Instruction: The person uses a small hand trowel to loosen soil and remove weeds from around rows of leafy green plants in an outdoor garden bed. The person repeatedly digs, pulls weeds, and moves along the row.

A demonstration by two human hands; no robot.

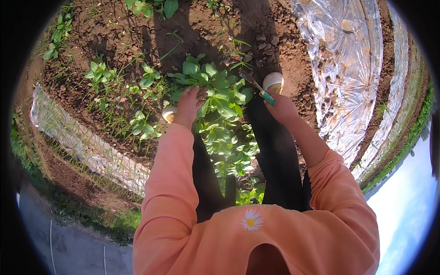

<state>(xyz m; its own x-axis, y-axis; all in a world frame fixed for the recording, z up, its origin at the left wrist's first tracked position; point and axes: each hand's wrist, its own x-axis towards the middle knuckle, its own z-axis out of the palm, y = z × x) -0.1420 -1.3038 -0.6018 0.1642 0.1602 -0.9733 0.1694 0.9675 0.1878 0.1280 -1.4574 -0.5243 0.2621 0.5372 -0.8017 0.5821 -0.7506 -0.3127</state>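
Note:
My left hand point(191, 103) is at the left edge of a dense clump of leafy greens point(220, 91), fingers slightly curled and apart. Nothing shows in its grasp; whether the fingertips touch the leaves I cannot tell. In my right hand point(282, 108) is a small hand tool point(267, 97) with a green handle. Its narrow metal blade slants up and left beside the clump, and the tip is dark and hard to make out against the soil. More broad-leaved greens point(223, 141) grow between my legs.
White shoes point(274, 81) stand on either side of the greens. To the right, clear plastic film point(347, 86) covers a raised bed. Smaller seedlings point(99, 73) and grassy shoots dot the crumbly soil at left, beyond which lies another film-covered strip point(89, 141).

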